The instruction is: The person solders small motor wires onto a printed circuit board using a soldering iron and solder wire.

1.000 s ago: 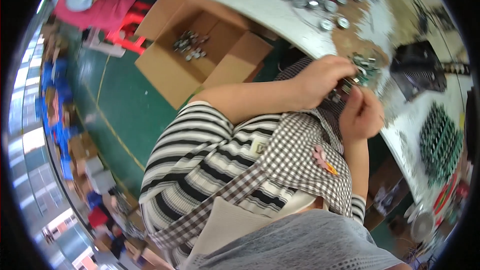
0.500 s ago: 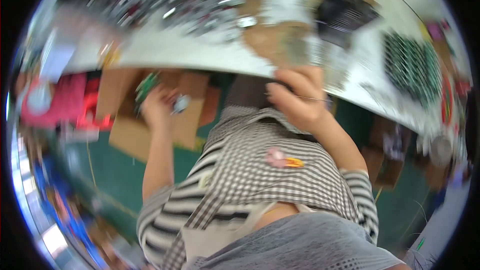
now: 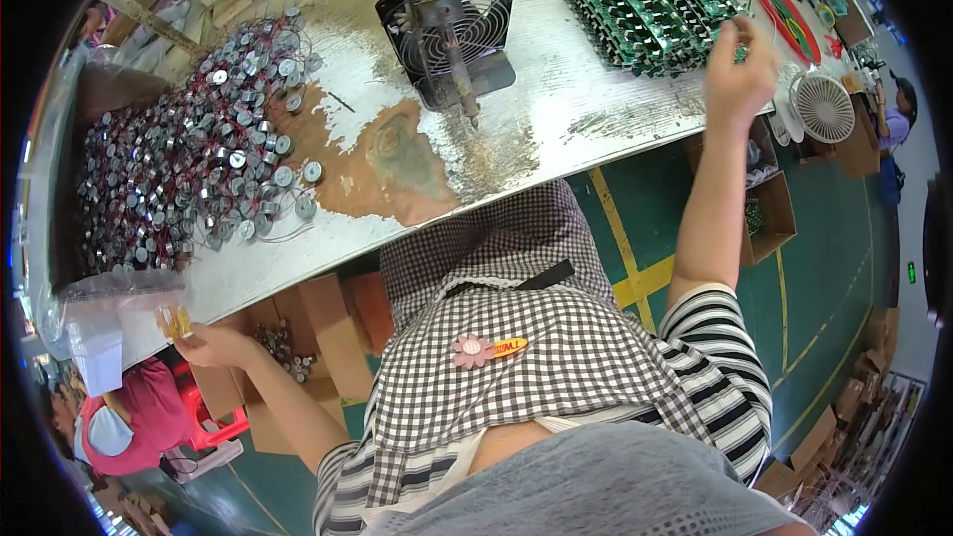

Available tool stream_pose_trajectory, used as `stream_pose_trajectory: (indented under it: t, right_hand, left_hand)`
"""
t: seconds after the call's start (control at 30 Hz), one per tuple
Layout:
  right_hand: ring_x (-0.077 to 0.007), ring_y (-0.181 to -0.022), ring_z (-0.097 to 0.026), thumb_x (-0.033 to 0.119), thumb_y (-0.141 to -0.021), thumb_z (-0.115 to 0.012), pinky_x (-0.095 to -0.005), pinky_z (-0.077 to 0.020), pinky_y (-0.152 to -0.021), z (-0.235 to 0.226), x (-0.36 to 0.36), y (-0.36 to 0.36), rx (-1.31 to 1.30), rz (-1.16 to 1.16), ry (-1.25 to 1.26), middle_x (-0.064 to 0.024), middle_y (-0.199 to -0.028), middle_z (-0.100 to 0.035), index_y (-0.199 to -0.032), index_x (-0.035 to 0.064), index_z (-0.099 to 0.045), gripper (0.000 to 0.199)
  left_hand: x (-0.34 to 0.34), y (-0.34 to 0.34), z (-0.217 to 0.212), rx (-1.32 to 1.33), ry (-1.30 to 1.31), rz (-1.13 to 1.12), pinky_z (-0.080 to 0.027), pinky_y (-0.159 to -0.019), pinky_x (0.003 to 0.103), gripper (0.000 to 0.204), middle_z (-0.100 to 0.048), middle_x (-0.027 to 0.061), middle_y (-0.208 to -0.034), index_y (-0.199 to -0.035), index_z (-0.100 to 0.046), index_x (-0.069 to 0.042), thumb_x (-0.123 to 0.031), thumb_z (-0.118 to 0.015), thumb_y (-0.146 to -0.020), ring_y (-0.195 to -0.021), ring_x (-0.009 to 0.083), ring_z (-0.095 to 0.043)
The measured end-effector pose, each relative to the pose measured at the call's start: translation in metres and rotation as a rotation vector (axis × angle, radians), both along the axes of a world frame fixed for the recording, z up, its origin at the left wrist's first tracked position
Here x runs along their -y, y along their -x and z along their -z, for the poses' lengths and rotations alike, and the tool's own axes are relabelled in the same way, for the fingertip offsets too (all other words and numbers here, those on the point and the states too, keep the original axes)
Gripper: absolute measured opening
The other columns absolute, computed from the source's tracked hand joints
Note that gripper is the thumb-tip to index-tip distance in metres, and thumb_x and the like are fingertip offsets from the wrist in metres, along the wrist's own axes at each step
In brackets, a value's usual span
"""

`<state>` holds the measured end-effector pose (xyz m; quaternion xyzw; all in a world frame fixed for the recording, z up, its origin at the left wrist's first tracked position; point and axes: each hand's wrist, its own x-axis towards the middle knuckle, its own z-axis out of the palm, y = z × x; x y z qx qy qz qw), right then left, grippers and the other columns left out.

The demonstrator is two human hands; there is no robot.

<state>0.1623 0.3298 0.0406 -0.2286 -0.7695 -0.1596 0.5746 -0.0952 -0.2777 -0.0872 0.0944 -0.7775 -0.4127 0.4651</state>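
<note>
Covering boards (image 3: 635,8) at right: right hand (image 3: 743,81), fingers bent, hold hidden.
Left hand (image 3: 220,347): fingers narrow by yellow bits (image 3: 175,322), hold can't be told.
Motors (image 3: 213,164): round, metal.

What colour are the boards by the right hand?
The boards are green; the head view shows them best.

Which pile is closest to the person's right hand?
The green circuit board pile, beside the right hand; the silvery pile lies over on the left.

Right hand (image 3: 745,77) at green circuit boards (image 3: 640,15); left hand (image 3: 210,346) at yellow pieces (image 3: 175,322); silvery cylinders (image 3: 199,164) heaped on table (image 3: 566,134).
</note>
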Motion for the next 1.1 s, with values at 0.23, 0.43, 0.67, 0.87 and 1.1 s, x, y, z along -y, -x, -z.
stream_pose_trajectory:
  t: [0.23,0.43,0.67,0.87,1.1]
  right_hand:
    - [-0.0258,-0.092,-0.057,0.009,-0.079,-0.063,-0.0386,-0.0437,-0.081,-0.034,-0.056,-0.014,0.524,0.029,-0.038,-0.0044,-0.098,-0.065,-0.099,0.0083,-0.068,0.021]
    - [-0.0249,-0.087,-0.057,0.008,-0.077,-0.068,-0.0362,-0.0457,-0.075,-0.068,-0.034,-0.010,0.539,-0.282,-0.093,-0.0038,-0.092,-0.064,-0.092,0.0055,-0.067,0.014]
    - [-0.0236,-0.077,-0.060,-0.006,-0.067,-0.071,-0.0324,-0.0485,-0.067,0.036,0.118,-0.004,0.341,-0.958,0.478,-0.0098,-0.086,-0.064,-0.090,0.0022,-0.063,0.025]
    - [-0.0256,-0.078,-0.056,-0.007,-0.070,-0.070,-0.0329,-0.0457,-0.065,0.079,0.181,0.007,0.345,-1.098,0.661,-0.0131,-0.087,-0.061,-0.091,-0.0020,-0.061,0.024]
    - [-0.0276,-0.088,-0.059,-0.004,-0.082,-0.059,-0.0339,-0.0489,-0.075,0.092,0.205,0.024,0.315,-1.254,0.874,-0.0228,-0.114,-0.051,-0.094,-0.0009,-0.051,0.015]
  left_hand:
    - [-0.153,-0.076,-0.049,-0.052,0.234,0.558,-0.030,-0.102,0.043,0.048,-0.040,0.0198,-0.131,-0.129,-0.037,0.005,-0.008,-0.056,-0.087,-0.122,0.0296,-0.040]
    - [-0.211,-0.103,-0.061,-0.231,0.287,1.134,-0.033,-0.103,0.042,0.039,-0.039,0.0202,-0.132,-0.123,-0.044,0.003,-0.002,-0.054,-0.085,-0.120,0.0301,-0.042]
    - [-0.278,-0.135,-0.080,1.564,-0.801,1.942,-0.051,-0.076,0.028,0.034,-0.061,0.0158,-0.109,-0.119,-0.052,0.004,-0.022,-0.037,-0.101,-0.090,0.0196,-0.064]
    - [-0.276,-0.130,-0.069,1.507,-0.671,1.742,-0.037,-0.046,0.017,0.033,-0.056,0.0013,-0.066,-0.086,-0.058,-0.004,-0.036,-0.057,-0.093,-0.054,0.0052,-0.050]
    - [-0.253,-0.118,-0.075,1.396,-0.572,1.607,-0.035,-0.041,0.017,0.024,-0.055,-0.0005,-0.060,-0.083,-0.056,-0.005,-0.025,-0.068,-0.087,-0.046,0.0035,-0.047]
